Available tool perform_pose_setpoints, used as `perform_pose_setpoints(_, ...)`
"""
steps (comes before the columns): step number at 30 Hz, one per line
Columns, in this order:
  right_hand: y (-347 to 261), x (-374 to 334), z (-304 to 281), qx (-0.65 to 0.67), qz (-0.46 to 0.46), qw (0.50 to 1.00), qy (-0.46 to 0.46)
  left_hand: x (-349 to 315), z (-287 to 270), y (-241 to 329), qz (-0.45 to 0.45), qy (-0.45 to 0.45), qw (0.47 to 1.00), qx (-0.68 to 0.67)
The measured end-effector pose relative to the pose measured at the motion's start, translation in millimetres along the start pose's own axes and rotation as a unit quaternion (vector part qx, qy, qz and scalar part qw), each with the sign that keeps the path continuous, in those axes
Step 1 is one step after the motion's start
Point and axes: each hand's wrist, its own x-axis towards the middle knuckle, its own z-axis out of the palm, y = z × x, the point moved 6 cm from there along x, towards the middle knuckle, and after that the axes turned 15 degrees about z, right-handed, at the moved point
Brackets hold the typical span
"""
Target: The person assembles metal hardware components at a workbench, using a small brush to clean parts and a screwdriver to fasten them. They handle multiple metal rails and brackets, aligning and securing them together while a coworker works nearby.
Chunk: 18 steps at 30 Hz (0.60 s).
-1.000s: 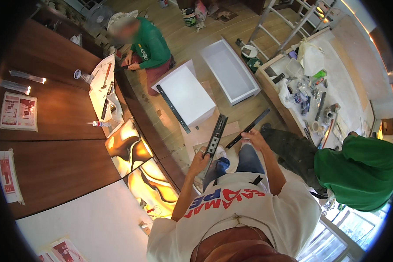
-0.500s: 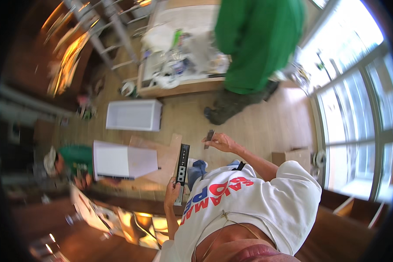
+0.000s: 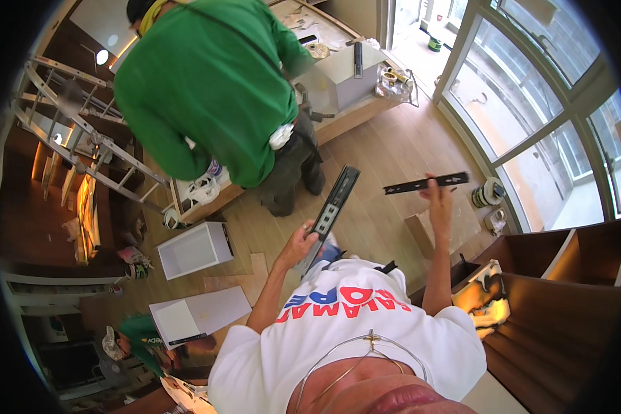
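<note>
In my left hand (image 3: 301, 245) is a drawer slide (image 3: 334, 199), black and silver with several pale cut-outs down its face. It slants up and away from me, and my fingers are closed around its lower part. Out to the right, my right hand (image 3: 438, 199) grips a thin black slotted drawer rail (image 3: 405, 187), lying nearly level across the fingers. The two metal pieces are apart, above the wooden floor.
A co-worker in a green top (image 3: 207, 90) bends over a wooden-edged worktable (image 3: 352, 123). A drawer box (image 3: 196, 252) and a white panel piece (image 3: 221, 307) lie left, near another person (image 3: 141, 334). A stepladder (image 3: 96, 141) stands far left; a cardboard box (image 3: 455, 231) lies right.
My view has swung to the right, so the room has shifted left in it. My right hand has moved outward with the rail, which now lies nearly level. Both pieces remain held.
</note>
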Motion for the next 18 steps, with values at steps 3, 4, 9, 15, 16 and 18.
perform_pose_setpoints(3, -30, 47, -36, 0.084, -0.021, 0.996, 0.037, 82, 20, 14, 0.018, -0.022, 1.000, 0.000)
perform_pose_setpoints(4, -45, 65, -42, 0.089, -0.034, 0.994, 0.052, 109, 24, 20, 0.022, -0.026, 0.999, -0.012)
perform_pose_setpoints(9, -76, 169, -68, 0.148, -0.074, 0.983, 0.082, 230, 32, 7, 0.042, -0.053, 0.998, -0.007)
perform_pose_setpoints(15, -126, 328, -49, 0.225, -0.039, 0.973, 0.012, 375, 30, 18, 0.052, -0.029, 0.998, 0.024)
perform_pose_setpoints(16, -135, 349, -39, 0.231, -0.028, 0.973, 0.002, 395, 30, 22, 0.055, -0.028, 0.998, 0.016)
perform_pose_setpoints(18, -148, 391, -20, 0.245, -0.011, 0.969, -0.029, 440, 21, 31, 0.064, -0.031, 0.997, -0.011)
